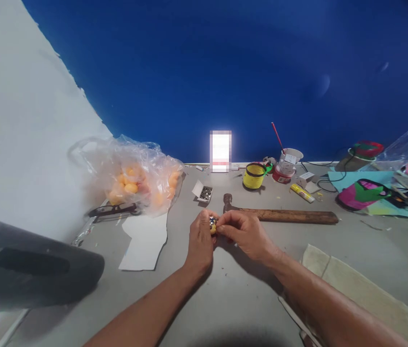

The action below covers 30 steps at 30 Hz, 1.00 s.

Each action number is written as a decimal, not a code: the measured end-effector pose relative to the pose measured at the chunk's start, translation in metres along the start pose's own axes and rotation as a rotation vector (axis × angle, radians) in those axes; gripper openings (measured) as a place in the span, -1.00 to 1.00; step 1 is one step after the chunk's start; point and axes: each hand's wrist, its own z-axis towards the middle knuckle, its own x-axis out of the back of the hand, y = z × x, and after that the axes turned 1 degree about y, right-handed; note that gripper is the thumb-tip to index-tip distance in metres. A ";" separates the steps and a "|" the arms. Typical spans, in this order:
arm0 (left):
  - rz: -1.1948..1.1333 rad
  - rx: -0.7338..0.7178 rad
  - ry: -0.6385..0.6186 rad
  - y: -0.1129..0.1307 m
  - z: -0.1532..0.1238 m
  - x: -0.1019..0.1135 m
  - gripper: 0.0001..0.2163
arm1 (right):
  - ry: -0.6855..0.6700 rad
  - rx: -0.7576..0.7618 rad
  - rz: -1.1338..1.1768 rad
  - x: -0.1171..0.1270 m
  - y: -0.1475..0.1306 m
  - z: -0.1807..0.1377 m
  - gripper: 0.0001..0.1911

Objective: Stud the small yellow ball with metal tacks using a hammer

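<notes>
Both my hands meet over the middle of the grey table (225,299). My left hand (200,238) is closed around a small yellow ball-like object (212,225) with dark and blue marks. My right hand (244,232) pinches the same object from the right side. A hammer (283,215) with a wooden handle lies just behind my hands. A small open box of metal pins (204,193) sits a little behind my left hand.
A clear plastic bag of orange balls (135,180) lies at the back left, with a dark-handled tool (112,210) and a white paper piece (144,241) beside it. A yellow roll (253,176), cups, coloured sheets and cables crowd the back right. A beige cloth (356,284) lies right.
</notes>
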 end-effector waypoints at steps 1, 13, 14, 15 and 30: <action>0.010 0.005 0.003 0.000 -0.001 -0.001 -0.45 | 0.003 0.010 -0.011 -0.001 0.000 0.000 -0.90; 0.116 -0.003 -0.036 0.002 0.002 -0.002 -0.60 | 0.011 0.432 -0.628 0.004 0.002 -0.007 -0.81; 0.127 -0.013 -0.037 0.001 0.003 -0.002 -0.59 | 0.012 0.467 -0.684 0.005 0.003 -0.008 -0.80; 0.143 -0.025 -0.038 0.001 0.003 -0.002 -0.59 | 0.014 0.491 -0.731 0.006 0.003 -0.008 -0.80; 0.434 -0.156 0.011 -0.001 0.006 -0.004 -0.66 | 0.021 0.056 -0.443 -0.002 -0.009 -0.008 -0.85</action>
